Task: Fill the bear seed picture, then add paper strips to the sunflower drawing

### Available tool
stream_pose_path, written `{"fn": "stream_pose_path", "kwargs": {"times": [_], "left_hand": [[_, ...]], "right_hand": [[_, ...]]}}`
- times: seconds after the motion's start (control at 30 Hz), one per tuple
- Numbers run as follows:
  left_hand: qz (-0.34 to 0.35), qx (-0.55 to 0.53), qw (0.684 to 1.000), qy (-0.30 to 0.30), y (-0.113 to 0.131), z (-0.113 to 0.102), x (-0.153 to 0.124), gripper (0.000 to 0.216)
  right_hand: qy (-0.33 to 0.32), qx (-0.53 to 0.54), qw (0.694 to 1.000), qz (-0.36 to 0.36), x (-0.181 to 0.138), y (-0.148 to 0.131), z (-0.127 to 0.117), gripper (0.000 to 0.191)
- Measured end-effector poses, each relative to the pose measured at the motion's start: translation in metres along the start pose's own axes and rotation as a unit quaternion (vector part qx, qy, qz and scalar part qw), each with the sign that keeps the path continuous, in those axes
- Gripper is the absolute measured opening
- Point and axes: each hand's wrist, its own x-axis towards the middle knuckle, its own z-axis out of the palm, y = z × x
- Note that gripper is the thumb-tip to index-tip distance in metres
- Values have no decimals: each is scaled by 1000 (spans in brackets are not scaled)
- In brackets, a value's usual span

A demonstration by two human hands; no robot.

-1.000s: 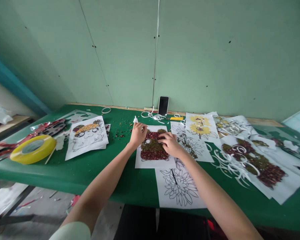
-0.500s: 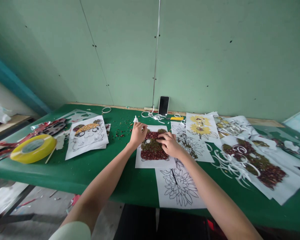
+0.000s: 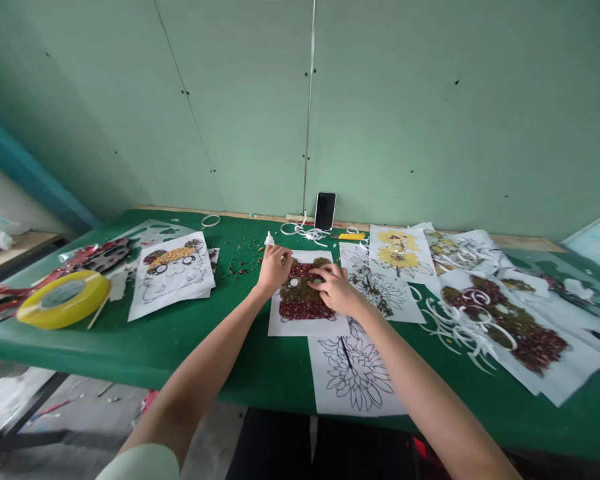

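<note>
A sheet of paper (image 3: 285,328) lies in front of me, its animal picture (image 3: 307,309) covered in dark red and greenish-brown grains, with white round eyes. My left hand (image 3: 274,270) is closed at the picture's upper left edge, fingers curled; what they hold, if anything, is hidden. Just above that hand shows the white nozzle of a small bottle (image 3: 269,239); whether the hand grips it I cannot tell. From the right, my right hand (image 3: 334,287) rests its fingertips on the picture beside the right eye, thumb and fingers apart.
Left of me are another animal drawing (image 3: 173,283) and a yellow tape roll (image 3: 93,290). Loose grains (image 3: 237,269) are scattered behind. A phone (image 3: 325,211) leans on the wall near a yellow cutter (image 3: 351,236). Flower drawings (image 3: 357,380), white strips (image 3: 453,333) and a finished-looking grain picture (image 3: 533,340) lie rightward.
The view has shifted slightly. My right fingers have moved a little over the picture, uncovering more of the right eye; my left hand stays in nearly the same place.
</note>
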Motion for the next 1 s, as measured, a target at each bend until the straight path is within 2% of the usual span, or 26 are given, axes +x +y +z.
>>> {"fn": "stream_pose_path", "kwargs": {"times": [0.37, 0.7, 1.0], "left_hand": [[1, 0, 1000, 6, -2, 1, 0, 19], [2, 0, 1000, 3, 0, 1, 0, 19], [-5, -3, 1000, -3, -2, 1, -1, 20]], "right_hand": [[38, -14, 999, -8, -1, -3, 4, 55], [7, -32, 999, 28, 6, -5, 10, 64], [6, -53, 998, 19, 11, -10, 7, 67]]}}
